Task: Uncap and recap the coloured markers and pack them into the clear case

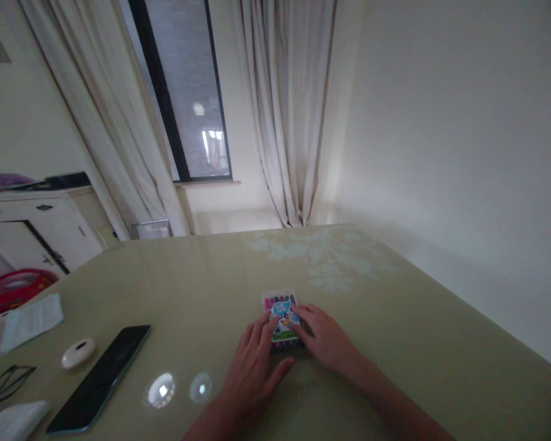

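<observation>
A small clear plastic case of coloured pens [282,315] lies on the table in front of me, with a bright cartoon label on its face. The pens' exact kind is hard to make out. My left hand [257,355] is at its left side, fingers stretched forward with the fingertips at the case's edge and the thumb held apart near the front. On the other side, my right hand [328,337] grips the right edge, its thumb and index fingertip touching the label. The case's right edge is partly hidden by that hand.
The pale green table [202,269] reaches towards a curtain and window. At left lie a dark phone [101,376], a white oval object [78,353], glasses [7,386], a face mask [32,321] and a white item [16,421]. A wall [463,153] borders the right side.
</observation>
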{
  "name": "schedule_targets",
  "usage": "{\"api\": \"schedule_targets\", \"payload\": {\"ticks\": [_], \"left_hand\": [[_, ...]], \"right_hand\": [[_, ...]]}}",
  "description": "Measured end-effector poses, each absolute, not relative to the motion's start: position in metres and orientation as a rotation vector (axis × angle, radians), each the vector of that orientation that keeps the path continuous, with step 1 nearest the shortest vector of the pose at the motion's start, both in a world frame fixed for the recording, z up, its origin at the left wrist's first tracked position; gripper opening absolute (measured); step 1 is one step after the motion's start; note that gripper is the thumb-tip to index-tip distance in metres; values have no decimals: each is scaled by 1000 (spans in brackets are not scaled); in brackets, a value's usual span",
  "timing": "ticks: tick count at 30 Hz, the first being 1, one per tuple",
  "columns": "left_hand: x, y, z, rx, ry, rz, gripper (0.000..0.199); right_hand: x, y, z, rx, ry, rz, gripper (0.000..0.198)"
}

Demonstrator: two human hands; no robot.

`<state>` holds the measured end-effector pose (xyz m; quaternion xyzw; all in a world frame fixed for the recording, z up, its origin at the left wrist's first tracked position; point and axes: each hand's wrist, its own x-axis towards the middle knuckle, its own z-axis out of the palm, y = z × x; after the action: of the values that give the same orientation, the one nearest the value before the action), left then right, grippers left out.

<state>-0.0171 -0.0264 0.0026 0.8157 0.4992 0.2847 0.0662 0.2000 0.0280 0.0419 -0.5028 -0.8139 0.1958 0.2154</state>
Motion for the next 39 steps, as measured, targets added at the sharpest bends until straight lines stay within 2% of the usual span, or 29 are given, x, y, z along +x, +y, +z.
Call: {"api": "schedule_targets", "payload": {"ticks": [5, 12, 17, 21, 26, 28, 32, 39], "left_hand": [[-20, -24, -11, 2415, 1695, 796, 88], [-33, -12, -5, 2376, 1845, 776, 65], [-40, -10, 13, 2328, 1673, 849, 57], [-41, -13, 22, 2350, 1467, 873, 53], [-39, -19, 20, 2430, 1382, 803, 66], [-39, -19, 18, 2447, 1409, 778, 69], [-37, -17, 17, 2424, 1420, 778, 62], [-36, -17, 20, 2407, 1417, 802, 62]], "right_hand": [[191, 19, 46, -1262, -2246, 680, 41], [182, 11, 42, -1043, -2305, 787, 45], [184, 14, 39, -978, -2276, 604, 49], [191, 17, 45, -844, -2293, 370, 36], [198, 20, 50, -666, -2353, 199, 36], [198, 21, 50, -648, -2379, 161, 37], [197, 22, 49, -662, -2400, 155, 38], [196, 22, 47, -593, -2389, 62, 38]]}}
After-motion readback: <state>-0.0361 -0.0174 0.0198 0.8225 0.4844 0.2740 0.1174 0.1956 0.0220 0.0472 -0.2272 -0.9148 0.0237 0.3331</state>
